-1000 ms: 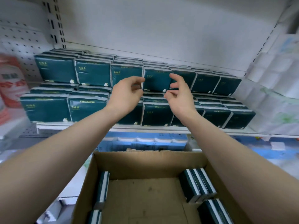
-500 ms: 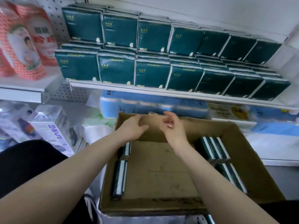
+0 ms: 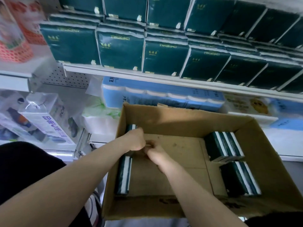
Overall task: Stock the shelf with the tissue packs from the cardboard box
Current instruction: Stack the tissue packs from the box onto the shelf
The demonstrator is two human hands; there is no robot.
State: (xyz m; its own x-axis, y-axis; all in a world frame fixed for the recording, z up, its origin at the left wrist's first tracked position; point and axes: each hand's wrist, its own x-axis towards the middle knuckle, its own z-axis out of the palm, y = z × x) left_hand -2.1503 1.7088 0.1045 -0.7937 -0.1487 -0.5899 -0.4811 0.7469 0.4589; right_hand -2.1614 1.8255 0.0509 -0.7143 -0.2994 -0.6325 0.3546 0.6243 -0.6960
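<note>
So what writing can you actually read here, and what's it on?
"COMFORTABLE": printed upside down on the dark green tissue packs on the shelf.
Gold logo on those packs: too small to read.
Purple characters on the white pack at left: blurred.
Print on the blue pack and the cardboard box: unreadable.

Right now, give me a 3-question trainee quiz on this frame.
1. True or false: the left hand and right hand are both inside the cardboard box.
2. The hands meet near the box's: A) left wall B) right wall C) front rim.
3. Fill in: more tissue packs stand on the box's ____ side.
Key: 1 true; 2 A; 3 right.
</note>
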